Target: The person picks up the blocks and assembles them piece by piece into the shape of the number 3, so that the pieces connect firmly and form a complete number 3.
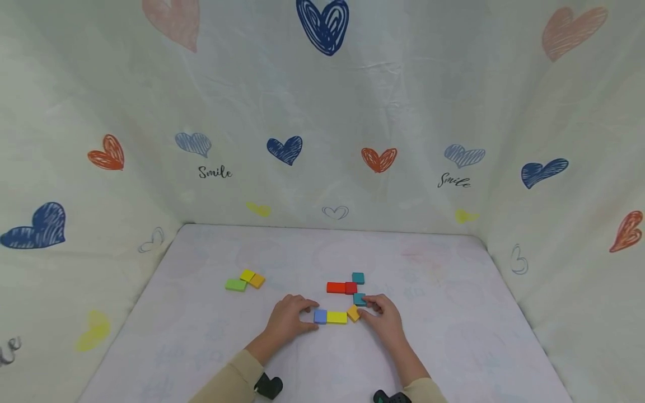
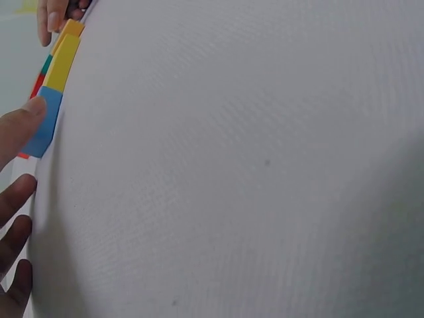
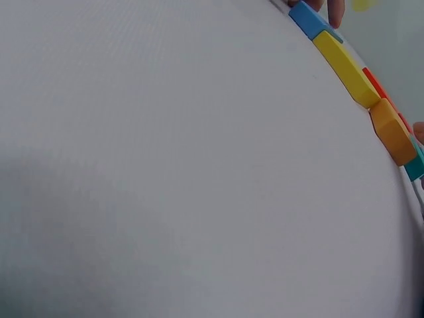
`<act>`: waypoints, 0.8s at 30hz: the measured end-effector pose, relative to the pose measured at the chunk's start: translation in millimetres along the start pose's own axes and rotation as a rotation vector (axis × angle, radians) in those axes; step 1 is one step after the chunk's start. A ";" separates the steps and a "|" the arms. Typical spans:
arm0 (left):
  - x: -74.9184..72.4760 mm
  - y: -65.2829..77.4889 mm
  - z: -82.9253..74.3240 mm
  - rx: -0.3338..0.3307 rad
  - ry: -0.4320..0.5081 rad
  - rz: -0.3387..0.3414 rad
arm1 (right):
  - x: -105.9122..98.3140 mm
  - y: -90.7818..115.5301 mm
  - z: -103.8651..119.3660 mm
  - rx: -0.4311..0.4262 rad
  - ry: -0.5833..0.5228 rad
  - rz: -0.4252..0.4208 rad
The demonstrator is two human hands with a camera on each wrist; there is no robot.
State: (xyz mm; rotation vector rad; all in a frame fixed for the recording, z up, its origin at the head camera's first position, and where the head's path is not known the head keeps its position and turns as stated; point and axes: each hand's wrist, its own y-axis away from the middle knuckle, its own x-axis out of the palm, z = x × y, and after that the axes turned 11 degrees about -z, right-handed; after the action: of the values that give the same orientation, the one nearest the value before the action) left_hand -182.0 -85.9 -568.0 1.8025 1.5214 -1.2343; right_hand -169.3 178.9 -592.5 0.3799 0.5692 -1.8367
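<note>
Lower ctr of frame: L hand (image 1: 288, 317) pinches blue block (image 1: 320, 317); R hand (image 1: 386, 318) fingertips at tilted orange block (image 1: 354, 313), can't tell if gripping. Best nudge orange gently w/o skewing yellow block (image 1: 337, 318).

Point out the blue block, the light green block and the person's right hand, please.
Blue block (image 1: 320, 316): head view, middle of its top face.
Light green block (image 1: 235, 284): head view, middle of its top face.
Right hand (image 1: 387, 319): head view, back of the hand.
</note>
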 end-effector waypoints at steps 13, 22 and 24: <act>-34.0 9.3 20.5 -0.069 0.048 0.004 | -13.9 -8.2 10.1 0.073 0.000 0.133; -58.1 18.6 53.4 -0.139 0.047 -0.085 | -14.1 -28.0 45.1 0.008 0.019 0.220; -63.5 19.8 58.9 -0.149 0.042 -0.106 | -10.0 -32.0 54.6 -0.022 0.000 0.242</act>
State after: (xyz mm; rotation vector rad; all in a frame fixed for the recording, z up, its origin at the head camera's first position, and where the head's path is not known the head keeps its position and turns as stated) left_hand -181.3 -171.9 -545.8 1.6806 1.7048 -1.1053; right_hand -195.3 165.0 -535.6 0.4160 0.5196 -1.5967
